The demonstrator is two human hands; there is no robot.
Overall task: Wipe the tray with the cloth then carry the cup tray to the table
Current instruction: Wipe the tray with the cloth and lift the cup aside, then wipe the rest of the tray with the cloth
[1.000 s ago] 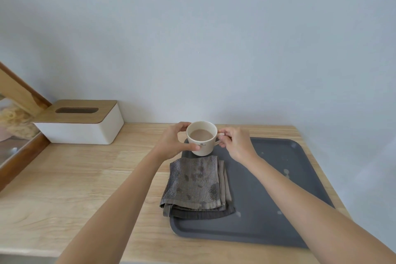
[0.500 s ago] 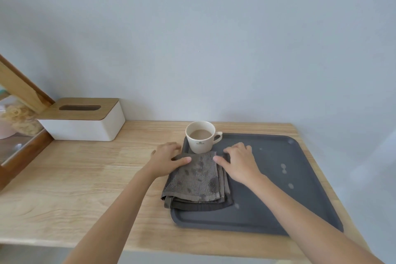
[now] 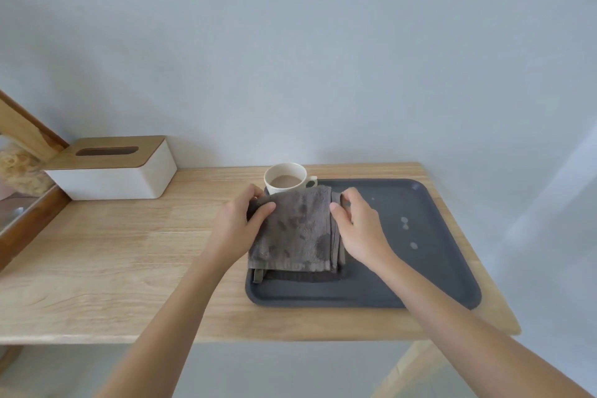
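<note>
Two hands are on the folded grey cloth (image 3: 295, 233) in the head view, which is the only angle here. The left hand (image 3: 237, 229) has its thumb on top of the cloth's left edge and its fingers curled around the far left corner, so it's pinching that side. The right hand (image 3: 358, 229) sits on the right edge with its thumb on top and fingers bent down over the folded layers, gripping that side too. The cloth has darker damp-looking blotches on it and lies on the left part of the dark grey tray (image 3: 445, 268), with its left edge hanging a bit past the tray's rim. The cup (image 3: 286, 178) is cream coloured with a light brown drink in it, standing upright at the tray's far left corner just behind the cloth, handle pointing right; can't really tell if the cloth touches it. A few pale spots (image 3: 405, 224) show on the bare right half of the tray. The tray sits on a light wooden table (image 3: 129, 252) against a plain wall, toward the right end. A white tissue box (image 3: 113, 168) with a wooden lid is at the back left, well apart from the tray.
</note>
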